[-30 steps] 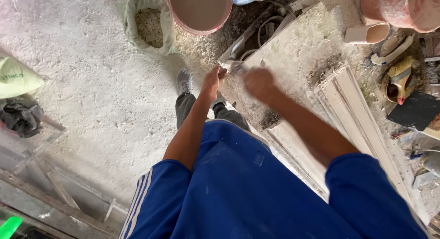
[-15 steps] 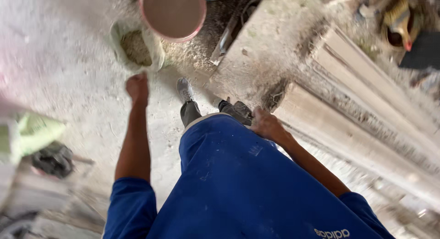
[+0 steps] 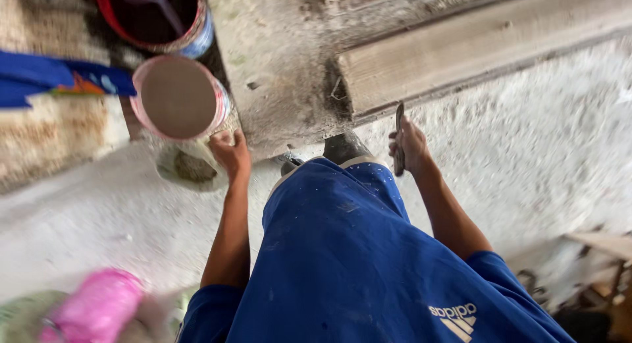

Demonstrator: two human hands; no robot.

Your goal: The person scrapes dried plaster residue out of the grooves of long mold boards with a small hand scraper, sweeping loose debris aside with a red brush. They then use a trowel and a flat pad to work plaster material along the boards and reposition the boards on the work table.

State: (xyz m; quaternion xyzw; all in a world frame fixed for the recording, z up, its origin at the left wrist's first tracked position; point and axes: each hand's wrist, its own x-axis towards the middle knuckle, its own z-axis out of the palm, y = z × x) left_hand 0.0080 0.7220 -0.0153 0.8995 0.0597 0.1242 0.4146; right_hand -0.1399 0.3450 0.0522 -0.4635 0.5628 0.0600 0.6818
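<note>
since half a second ago: the view has swung, so the pink bucket (image 3: 178,96) that sat at the top centre now lies upper left. the left hand (image 3: 230,152), then spread over bare floor below the sack, has come up to the bucket's lower right rim. the right hand (image 3: 411,145), then low beside the knee, now shows a slim dark tool (image 3: 399,135) in it.

containers: pink bucket holds a flat grey-brown fill nearly to the rim. above it a red-rimmed bucket (image 3: 197,37) with a blue band, dark inside, with a purple scoop (image 3: 158,0) lying in it. below the pink bucket an open pale sack (image 3: 187,165) holds a clump of grey-brown powder. contents no clearer than that.

grip: left hand fingers curled at the bucket's rim, touching it; cannot tell whether they clasp it. right hand closed in a fist round the tool, which stands upright, its tip poking above the knuckles toward the end of a long grey moulded slab (image 3: 474,47).

rest: dusty white floor (image 3: 559,152); blue cloth (image 3: 46,76) at left; blurred pink thing (image 3: 95,307) lower left; blue shorts (image 3: 355,264) fill the foreground.
</note>
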